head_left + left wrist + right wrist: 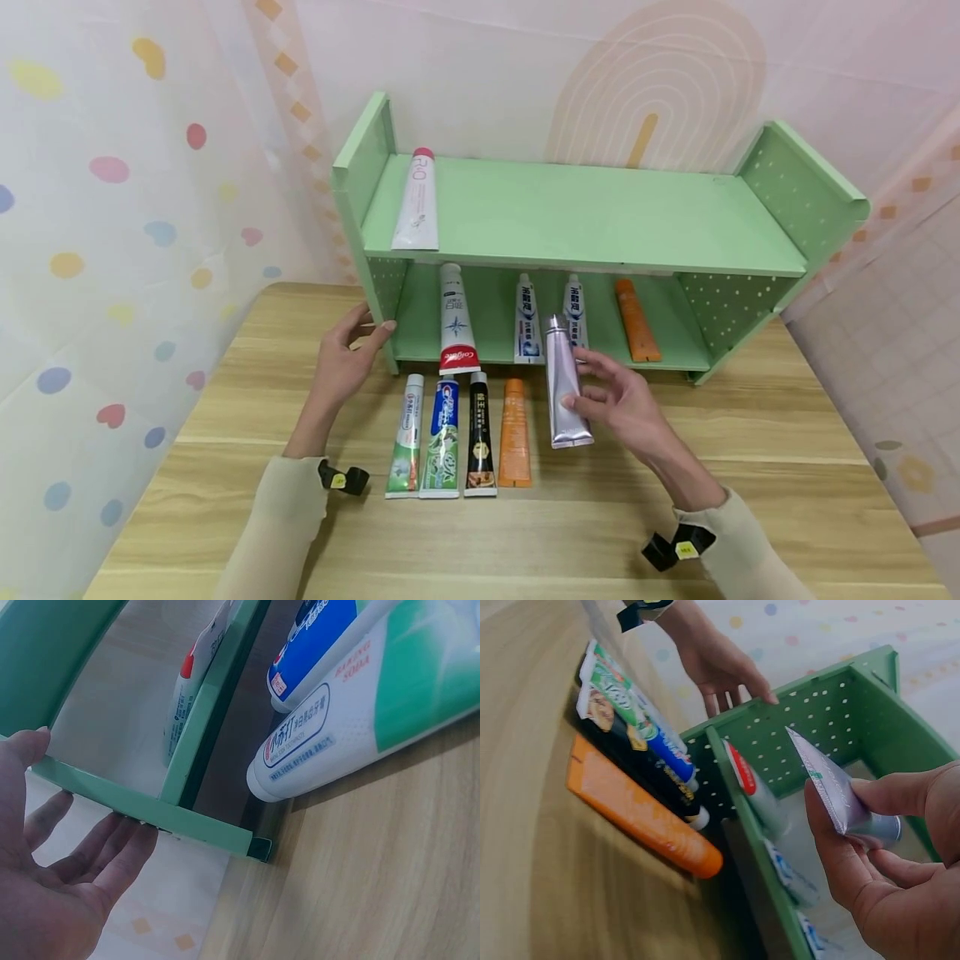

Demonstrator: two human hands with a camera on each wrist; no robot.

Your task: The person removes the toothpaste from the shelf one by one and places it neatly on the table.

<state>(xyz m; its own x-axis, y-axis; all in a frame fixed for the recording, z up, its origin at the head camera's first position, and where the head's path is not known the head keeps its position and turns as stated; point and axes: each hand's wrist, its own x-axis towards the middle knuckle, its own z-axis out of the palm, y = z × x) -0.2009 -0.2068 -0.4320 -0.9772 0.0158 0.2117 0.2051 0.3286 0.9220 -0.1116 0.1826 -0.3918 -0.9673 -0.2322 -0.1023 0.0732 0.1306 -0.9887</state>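
Observation:
My right hand (626,408) pinches a shiny lilac toothpaste tube (564,387) between thumb and fingers, cap toward the back. The tube is in front of the lower tier of a green two-tier shelf (600,212) and overlaps one of two small white-and-blue tubes (527,321) there. In the right wrist view, the lilac tube (836,791) shows its flat crimped end. My left hand (348,354) holds the front edge of the shelf's left side panel; in the left wrist view the thumb is on one side of the green panel (112,796) and the fingers are on the other.
A white tube with a pink cap (418,204) lies on the upper tier. Below are a Colgate tube (457,321) and an orange tube (637,321). In front, on the wooden table (600,533), lie green-white (407,437), blue-green (441,437), black (480,437) and orange (515,433) tubes.

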